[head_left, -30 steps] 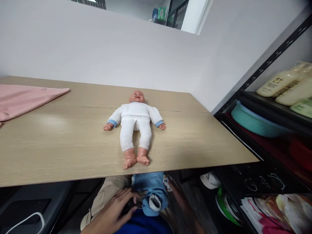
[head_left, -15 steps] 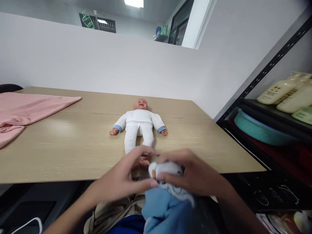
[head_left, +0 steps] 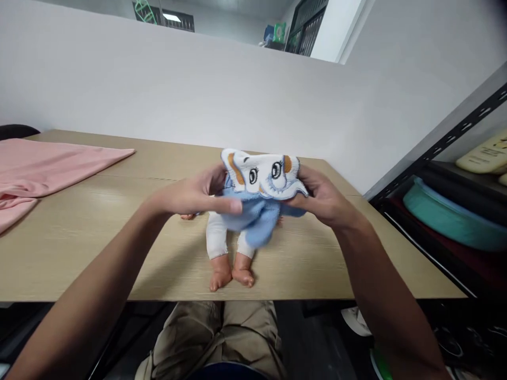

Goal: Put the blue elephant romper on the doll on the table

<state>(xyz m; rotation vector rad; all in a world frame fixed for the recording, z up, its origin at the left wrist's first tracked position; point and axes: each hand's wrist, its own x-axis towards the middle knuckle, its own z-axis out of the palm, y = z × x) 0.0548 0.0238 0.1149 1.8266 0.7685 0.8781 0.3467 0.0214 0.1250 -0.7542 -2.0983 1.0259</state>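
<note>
Both hands hold up a soft blue cloth with an animal face (head_left: 264, 177), stitched with large eyes and brown patches on white. It is bunched, and its exact kind does not show. My left hand (head_left: 206, 192) grips its left edge, thumb in front. At the right edge, my right hand (head_left: 322, 198) is closed on it, with the fingers partly behind. Below and behind the cloth, a baby doll (head_left: 217, 237) in white clothes lies on its back, feet toward me. The cloth hides its head and most of its upper body.
The doll lies on a wooden table (head_left: 158, 258). A pink cloth (head_left: 59, 163) spreads over the table's left side. At the right, a black shelf (head_left: 431, 158) holds a teal basin (head_left: 451, 216) and a pale bottle (head_left: 483, 155). A white wall (head_left: 178, 95) stands behind the table.
My hands have lifted the blue cloth from the table's near edge up over the doll. They have moved apart to its two sides, and the animal face now shows toward me.
</note>
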